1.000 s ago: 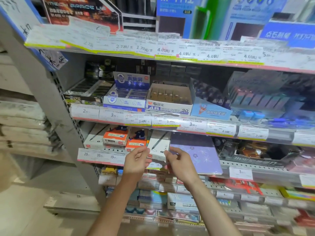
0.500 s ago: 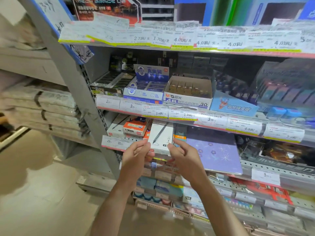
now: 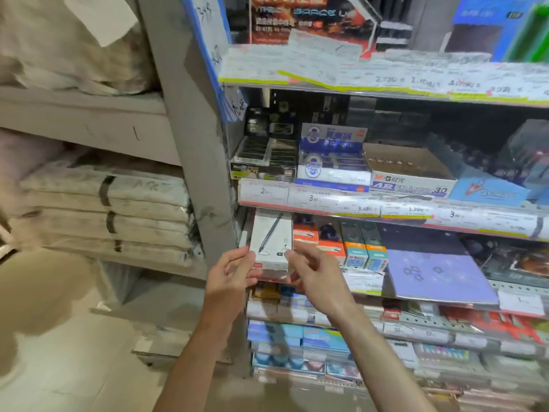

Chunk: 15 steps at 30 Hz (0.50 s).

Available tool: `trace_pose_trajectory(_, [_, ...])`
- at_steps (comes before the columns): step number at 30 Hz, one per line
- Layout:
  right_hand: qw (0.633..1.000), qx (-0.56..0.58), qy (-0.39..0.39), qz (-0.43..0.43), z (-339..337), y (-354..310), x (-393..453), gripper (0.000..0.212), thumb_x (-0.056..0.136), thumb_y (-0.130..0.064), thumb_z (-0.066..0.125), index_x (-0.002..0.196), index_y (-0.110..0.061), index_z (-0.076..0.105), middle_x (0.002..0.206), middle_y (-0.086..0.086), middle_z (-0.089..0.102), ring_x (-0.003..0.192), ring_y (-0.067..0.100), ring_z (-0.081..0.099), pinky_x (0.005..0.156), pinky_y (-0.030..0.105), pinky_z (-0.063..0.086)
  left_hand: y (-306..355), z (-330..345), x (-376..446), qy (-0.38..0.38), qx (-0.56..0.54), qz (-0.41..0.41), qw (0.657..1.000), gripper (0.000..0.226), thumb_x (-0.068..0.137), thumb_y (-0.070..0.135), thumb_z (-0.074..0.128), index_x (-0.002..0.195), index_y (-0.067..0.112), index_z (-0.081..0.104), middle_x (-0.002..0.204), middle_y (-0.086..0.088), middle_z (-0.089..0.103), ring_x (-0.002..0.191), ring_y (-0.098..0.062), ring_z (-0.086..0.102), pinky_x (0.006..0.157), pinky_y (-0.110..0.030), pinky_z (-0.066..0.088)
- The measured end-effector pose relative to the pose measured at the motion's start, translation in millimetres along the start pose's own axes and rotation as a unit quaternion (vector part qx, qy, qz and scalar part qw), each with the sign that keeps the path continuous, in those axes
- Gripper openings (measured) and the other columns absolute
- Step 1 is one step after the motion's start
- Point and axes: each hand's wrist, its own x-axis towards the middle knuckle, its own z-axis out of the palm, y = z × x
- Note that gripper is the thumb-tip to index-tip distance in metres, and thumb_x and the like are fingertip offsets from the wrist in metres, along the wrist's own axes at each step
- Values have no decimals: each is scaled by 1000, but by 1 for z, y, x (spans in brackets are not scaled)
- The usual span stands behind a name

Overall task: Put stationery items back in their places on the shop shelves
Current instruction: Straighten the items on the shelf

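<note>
White cardboard, printed with a dark pen drawing, forms the slim pen box seen at the left end of a sloping shop shelf. The box is held between two bare hands, its near end sticking out over the shelf's front lip. On the box's left edge, the fingertips of the left hand are pressed and lightly curled, so its grip grasps the box. On the box's right edge, the thumb and a fingertip of the right hand are pinched, so that grip grasps the box as well.

Just right of the box, orange packets and teal packets are lined up, and further right a purple notebook is laid flat.

The box is judged to be light and stiff, with smooth, slightly slippery sides and thin walls that could be dented by a hard squeeze. It is best taken by its two long edges near the lower end, as seen here.
</note>
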Motion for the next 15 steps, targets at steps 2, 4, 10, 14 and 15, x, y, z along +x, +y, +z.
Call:
trace_pose_trajectory(2, [1000, -12, 2, 3, 18, -1, 4, 38, 98, -36, 59, 130, -17, 61, 68, -2, 67, 65, 12, 66, 68, 30, 52, 2, -16, 8, -4, 8, 6, 1000, 19, 93, 19, 65, 111, 13, 67, 92, -10, 75, 84, -19, 73, 74, -27, 56])
trace_pose_trajectory(4, [1000, -18, 3, 4, 31, -1, 7, 39, 98, -36, 58, 132, -17, 61, 72, -3, 70, 67, 11, 67, 70, 30, 53, 2, -29, 15, -12, 13, 9, 1000, 19, 93, 20, 65, 111, 15, 66, 92, -9, 75, 85, -19, 73, 74, -27, 55])
trace_pose_trajectory(10, [999, -23, 13, 32, 52, 4, 12, 43, 99, -36, 57, 138, -18, 55, 73, 2, 71, 74, 23, 72, 79, 40, 57, -7, -45, 33, -25, 39, 17, 999, 16, 94, 19, 65, 110, 16, 66, 89, -9, 75, 79, -15, 73, 66, -21, 55])
trace_pose_trajectory(14, [998, -35, 15, 56, 58, 15, 15, 41, 100, -38, 54, 136, -18, 57, 85, -5, 69, 68, 12, 70, 74, 31, 56, -20, -50, 42, -32, 60, 12, 998, 17, 94, 21, 64, 110, 16, 65, 88, -9, 74, 78, -14, 72, 64, -19, 53])
trace_pose_trajectory(15, [997, -39, 16, 59, 59, 18, 16, 42, 100, -39, 54, 135, -17, 58, 92, -5, 68, 67, 9, 70, 73, 29, 55, -24, -51, 44, -32, 66, 7, 997, 18, 94, 23, 64, 111, 15, 65, 88, -8, 74, 80, -14, 71, 64, -19, 54])
